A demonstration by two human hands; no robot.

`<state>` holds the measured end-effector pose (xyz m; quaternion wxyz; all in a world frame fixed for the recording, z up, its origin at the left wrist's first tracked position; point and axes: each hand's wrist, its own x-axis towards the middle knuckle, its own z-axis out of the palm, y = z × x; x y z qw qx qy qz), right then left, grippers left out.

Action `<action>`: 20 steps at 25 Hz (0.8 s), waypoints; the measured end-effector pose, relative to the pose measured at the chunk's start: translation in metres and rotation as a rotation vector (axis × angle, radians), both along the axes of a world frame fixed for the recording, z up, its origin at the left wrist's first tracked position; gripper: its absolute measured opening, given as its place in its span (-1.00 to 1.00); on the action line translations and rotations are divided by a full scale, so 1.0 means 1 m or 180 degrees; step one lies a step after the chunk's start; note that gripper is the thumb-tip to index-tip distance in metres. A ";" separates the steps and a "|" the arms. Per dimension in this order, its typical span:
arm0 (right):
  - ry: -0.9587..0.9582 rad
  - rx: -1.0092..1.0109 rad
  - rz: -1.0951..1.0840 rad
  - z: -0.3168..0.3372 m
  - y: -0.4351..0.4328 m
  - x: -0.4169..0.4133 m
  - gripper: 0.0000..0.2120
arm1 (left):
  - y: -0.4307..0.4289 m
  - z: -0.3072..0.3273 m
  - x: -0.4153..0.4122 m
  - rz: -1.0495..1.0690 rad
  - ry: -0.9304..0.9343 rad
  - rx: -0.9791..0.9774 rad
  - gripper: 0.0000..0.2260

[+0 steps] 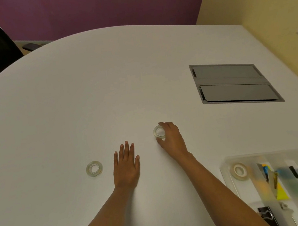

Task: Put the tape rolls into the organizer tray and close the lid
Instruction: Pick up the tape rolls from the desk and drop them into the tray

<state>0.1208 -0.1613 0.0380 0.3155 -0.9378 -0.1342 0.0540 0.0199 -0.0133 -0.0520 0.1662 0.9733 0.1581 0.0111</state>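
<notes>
My right hand (172, 138) grips a clear tape roll (159, 131) at the middle of the white table (85, 92), thumb and fingers closed around its rim. A second clear tape roll (94, 168) lies flat to the left, a short way from my left hand (126, 164), which rests palm down with fingers together and holds nothing. At the lower right stands the translucent organizer tray (226, 169), lid open. A third tape roll (240, 170) lies in its left compartment.
The tray's other compartments hold binder clips (265, 215), sticky notes (280, 190) and small grey items. A grey cable hatch (232, 83) is set into the table at the right. A yellow wall with a socket runs along the right; a dark chair stands at the far left.
</notes>
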 end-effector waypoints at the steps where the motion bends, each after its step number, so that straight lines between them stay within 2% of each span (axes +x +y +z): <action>1: -0.0003 0.0018 -0.0043 0.002 -0.010 -0.008 -0.49 | -0.003 0.001 -0.008 -0.0003 -0.0007 -0.0021 -0.51; 13: -0.0197 0.0079 -0.0612 0.017 -0.131 -0.085 -0.49 | -0.034 0.010 -0.070 -0.0041 0.0127 -0.0185 -0.52; 20: -0.0027 -0.0084 -0.1156 0.023 -0.184 -0.100 -0.50 | -0.042 0.020 -0.077 -0.0010 0.0304 -0.0137 -0.53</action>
